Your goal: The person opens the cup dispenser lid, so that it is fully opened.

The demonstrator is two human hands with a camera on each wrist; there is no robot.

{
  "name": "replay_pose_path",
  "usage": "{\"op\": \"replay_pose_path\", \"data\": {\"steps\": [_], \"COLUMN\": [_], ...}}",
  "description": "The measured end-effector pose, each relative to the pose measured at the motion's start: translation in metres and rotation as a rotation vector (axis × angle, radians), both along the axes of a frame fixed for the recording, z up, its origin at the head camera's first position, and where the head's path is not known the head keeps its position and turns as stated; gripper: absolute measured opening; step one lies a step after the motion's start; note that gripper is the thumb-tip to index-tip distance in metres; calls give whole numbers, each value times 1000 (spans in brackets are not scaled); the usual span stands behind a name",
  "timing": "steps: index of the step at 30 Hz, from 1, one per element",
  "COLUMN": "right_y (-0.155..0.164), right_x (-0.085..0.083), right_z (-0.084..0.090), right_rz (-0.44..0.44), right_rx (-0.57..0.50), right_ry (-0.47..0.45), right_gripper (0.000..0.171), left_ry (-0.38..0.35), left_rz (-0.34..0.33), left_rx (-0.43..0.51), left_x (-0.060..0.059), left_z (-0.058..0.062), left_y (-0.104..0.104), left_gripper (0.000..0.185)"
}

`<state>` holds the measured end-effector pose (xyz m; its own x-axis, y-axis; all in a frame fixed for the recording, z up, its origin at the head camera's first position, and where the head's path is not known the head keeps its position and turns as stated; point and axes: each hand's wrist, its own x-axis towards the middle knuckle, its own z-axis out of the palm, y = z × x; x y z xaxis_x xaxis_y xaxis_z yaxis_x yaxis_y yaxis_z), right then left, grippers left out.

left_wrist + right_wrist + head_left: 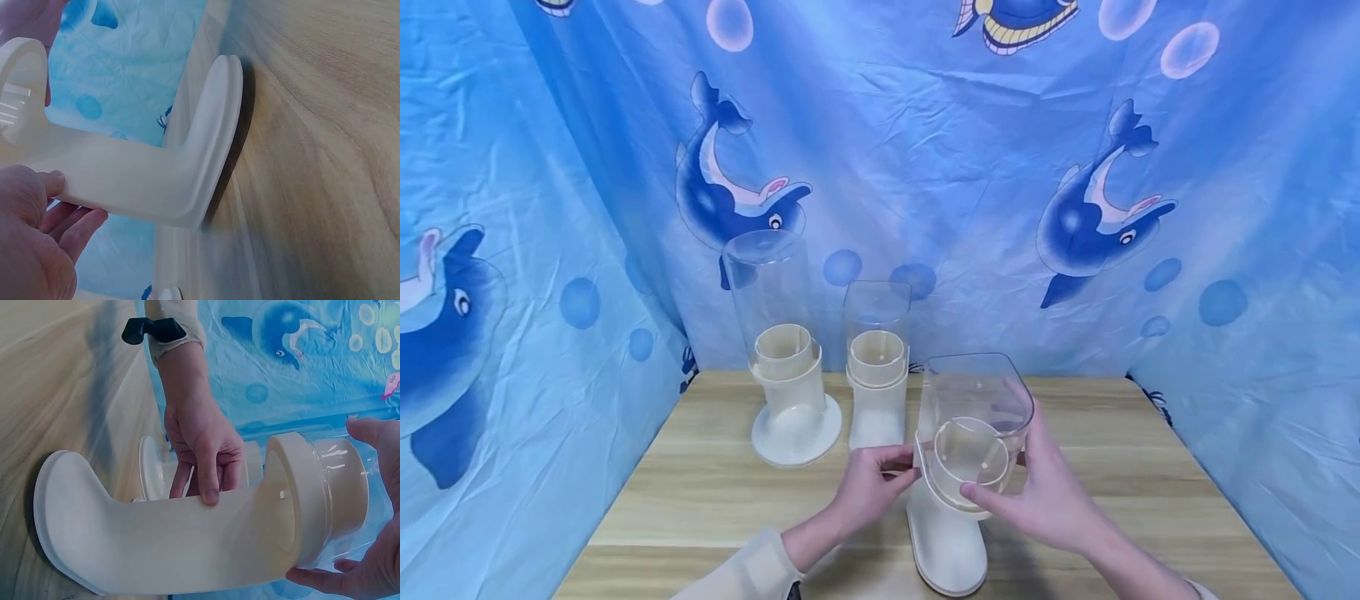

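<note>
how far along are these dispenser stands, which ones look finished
Two look done: the round-based stand and the square one at the back each stand upright with a clear container seated. In hand: the left hand steadies the third stand's cream base while the right hand holds its clear container. I can't tell if it's fully seated.

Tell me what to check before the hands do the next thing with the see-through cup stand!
1. Cream stand flat on the wooden table: ok.
2. Left hand holding the stand's collar: ok.
3. Right hand gripping the clear cup: ok.
4. Cup sitting fully in the collar: cannot tell.
5. The two other stands apart from the hands: ok.
</note>
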<state>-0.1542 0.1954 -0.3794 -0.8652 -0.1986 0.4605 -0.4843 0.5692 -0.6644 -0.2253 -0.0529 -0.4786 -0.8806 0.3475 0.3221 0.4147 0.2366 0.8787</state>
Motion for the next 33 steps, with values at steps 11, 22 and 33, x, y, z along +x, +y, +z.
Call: {"op": "replay_pose_path", "data": {"steps": [11,22,33], "right_y": [-2,3,23], "right_x": [3,-11,-31], "right_z": [-3,-6,-5], "right_rz": [15,153,301], "right_rx": [36,-6,25], "right_ry": [33,52,47], "right_gripper": [132,129,125], "left_ry": [-26,-28,38], "left_rz": [-1,7,-13], "left_rx": [16,1,-5], "left_x": [4,3,7], "left_z": [-6,-6,-7], "left_y": [-2,-10,-5], "left_gripper": [32,24,25]}}
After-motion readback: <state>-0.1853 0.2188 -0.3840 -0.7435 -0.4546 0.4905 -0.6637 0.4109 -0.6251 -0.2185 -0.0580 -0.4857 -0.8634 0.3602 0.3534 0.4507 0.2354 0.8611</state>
